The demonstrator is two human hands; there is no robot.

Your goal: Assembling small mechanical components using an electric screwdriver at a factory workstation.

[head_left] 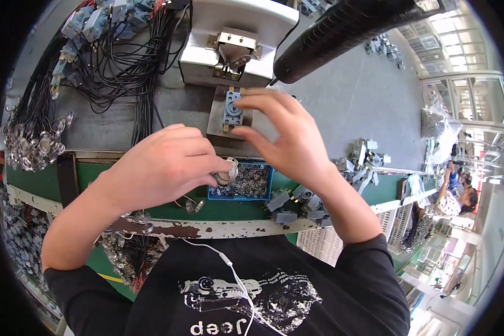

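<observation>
My left hand [171, 165] pinches a small round metal cap [231, 168] between thumb and fingertips, above the near left part of a blue tray [242, 197] full of small metal pieces. Straight ahead, a blue-grey rectangular switch-like part [233, 107] with a round centre and brass tabs lies on a flat metal block [214, 124]. My right hand [291, 137] reaches over its right side, thumb and fingers apart and holding nothing visible. Its fingertips overlap the part's right edge; whether they touch it I cannot tell.
Behind the block stands a white machine [229, 61] with a metal fixture. A black cylindrical tool [341, 39] slants in from the upper right. Black cables [145, 73] with metal caps [36, 143] lie left. Loose grey parts [297, 206] sit by the tray; a person [456, 196] is far right.
</observation>
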